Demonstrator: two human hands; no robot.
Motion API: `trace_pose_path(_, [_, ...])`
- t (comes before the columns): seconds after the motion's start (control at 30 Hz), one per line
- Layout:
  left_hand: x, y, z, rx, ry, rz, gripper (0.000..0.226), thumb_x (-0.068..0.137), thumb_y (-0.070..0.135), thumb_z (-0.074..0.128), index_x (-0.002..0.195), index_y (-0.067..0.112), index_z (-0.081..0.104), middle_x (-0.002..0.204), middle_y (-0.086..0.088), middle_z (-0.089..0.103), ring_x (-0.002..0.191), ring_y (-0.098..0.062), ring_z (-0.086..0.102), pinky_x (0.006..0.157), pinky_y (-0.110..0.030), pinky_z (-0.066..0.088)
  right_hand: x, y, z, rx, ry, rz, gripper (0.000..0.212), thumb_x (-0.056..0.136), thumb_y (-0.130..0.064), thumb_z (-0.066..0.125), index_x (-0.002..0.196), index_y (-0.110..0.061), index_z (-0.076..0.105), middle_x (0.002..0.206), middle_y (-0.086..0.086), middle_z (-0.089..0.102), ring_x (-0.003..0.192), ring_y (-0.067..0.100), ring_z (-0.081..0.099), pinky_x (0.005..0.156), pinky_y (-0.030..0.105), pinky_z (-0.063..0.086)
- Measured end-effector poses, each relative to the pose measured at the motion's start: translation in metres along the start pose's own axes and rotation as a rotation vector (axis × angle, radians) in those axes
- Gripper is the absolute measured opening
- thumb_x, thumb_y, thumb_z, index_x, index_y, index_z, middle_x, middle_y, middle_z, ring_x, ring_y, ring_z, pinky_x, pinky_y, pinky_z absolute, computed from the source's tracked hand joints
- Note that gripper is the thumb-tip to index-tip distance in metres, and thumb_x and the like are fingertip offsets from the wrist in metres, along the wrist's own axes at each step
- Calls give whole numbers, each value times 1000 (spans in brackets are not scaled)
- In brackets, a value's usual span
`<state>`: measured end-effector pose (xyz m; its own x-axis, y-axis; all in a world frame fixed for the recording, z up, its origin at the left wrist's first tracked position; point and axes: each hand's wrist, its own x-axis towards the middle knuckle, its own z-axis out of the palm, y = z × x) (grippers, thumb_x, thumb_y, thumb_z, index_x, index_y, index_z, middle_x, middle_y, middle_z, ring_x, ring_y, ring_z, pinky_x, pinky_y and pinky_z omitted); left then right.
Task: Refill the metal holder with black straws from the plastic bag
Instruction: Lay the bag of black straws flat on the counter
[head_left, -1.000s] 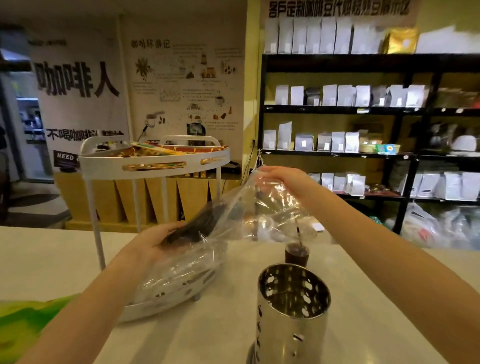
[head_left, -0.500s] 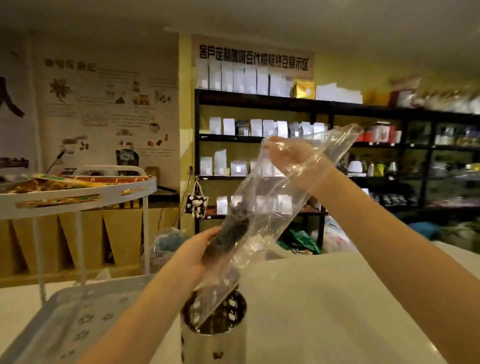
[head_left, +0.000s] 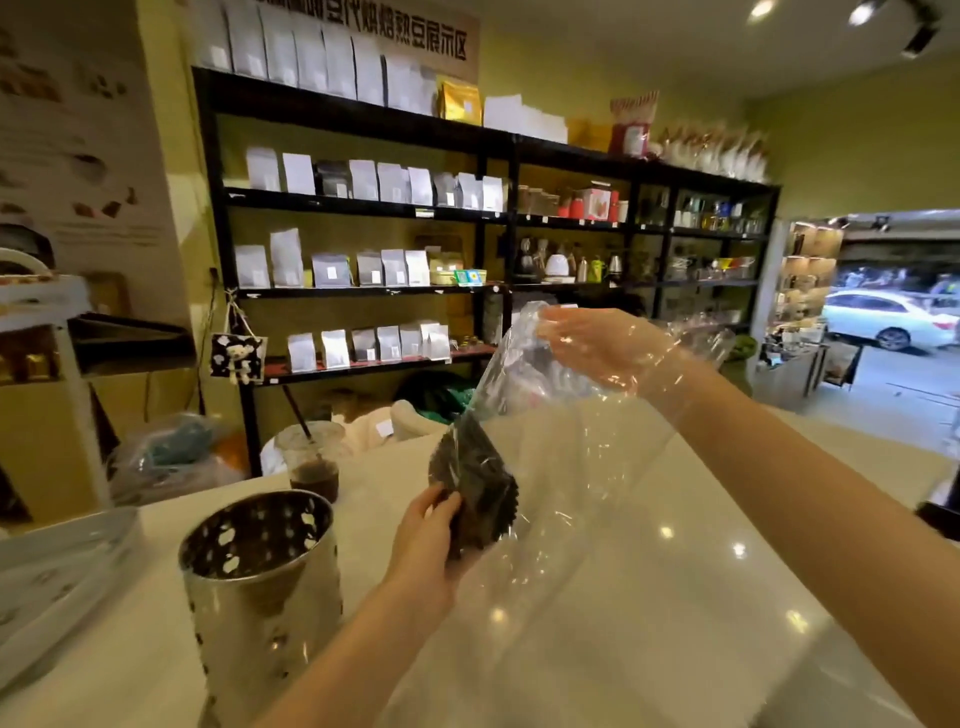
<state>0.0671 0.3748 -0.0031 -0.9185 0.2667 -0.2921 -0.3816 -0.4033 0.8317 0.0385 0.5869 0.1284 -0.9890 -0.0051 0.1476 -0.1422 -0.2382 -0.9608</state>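
Note:
A perforated metal holder (head_left: 262, 587) stands on the white counter at lower left; its inside looks dark, and I cannot tell what it holds. To its right my left hand (head_left: 423, 540) grips a bundle of black straws (head_left: 475, 488) through the clear plastic bag (head_left: 561, 467). The bundle points up and slightly left, its ends toward me. My right hand (head_left: 597, 345) is higher up, reaching inside the open top of the bag, with plastic draped over the fingers and wrist. The bag hangs between both hands above the counter.
A plastic cup of dark drink (head_left: 313, 460) with a straw stands just behind the holder. A white tray rack (head_left: 57, 566) sits at the left edge. The white counter (head_left: 675, 597) stretches to the right. Black shelves (head_left: 363, 208) of pouches line the wall behind.
My view has swung right and up. The bag and straws have moved from over the holder to its right, and my right hand has gone further into the bag's mouth.

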Motion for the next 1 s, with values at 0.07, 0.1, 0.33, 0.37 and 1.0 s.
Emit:
trace_pose_path(0.07, [7,-19,-13,80,45,41,40,91,12,46,130,19,43,126,-13,51,106,-30,55,80,-45,53,-16,15,-20,-148,64,60,25,77,-10,62,101,-8,67,85,5,73,78,15,71,59,22,56])
trace_pose_path(0.1, [10,-26,-19,114,48,44,40,91,11,45,130,19,42,125,-12,51,104,-29,55,84,-48,52,-22,21,-24,-233,98,106,22,81,-10,61,102,-10,67,87,5,72,81,15,69,58,23,56])
trace_pose_path(0.33, [5,-55,-42,385,230,141,37,92,12,41,129,19,43,140,-13,40,122,-32,44,94,-44,46,-50,72,-58,-670,111,347,26,89,0,51,110,-10,62,92,12,72,71,16,70,66,32,60])
trace_pose_path(0.37, [3,-56,-43,409,235,148,37,93,13,40,129,20,42,140,-13,39,122,-32,43,91,-41,46,-50,80,-63,-701,120,375,27,87,1,53,111,-8,62,92,14,73,70,16,70,66,32,60])
trace_pose_path(1.0, [-23,-74,-60,797,67,218,45,92,26,44,135,24,33,152,-2,16,133,-20,29,93,-27,38,-35,194,-73,-941,470,319,41,80,0,62,120,1,53,101,20,64,88,32,62,75,36,50])
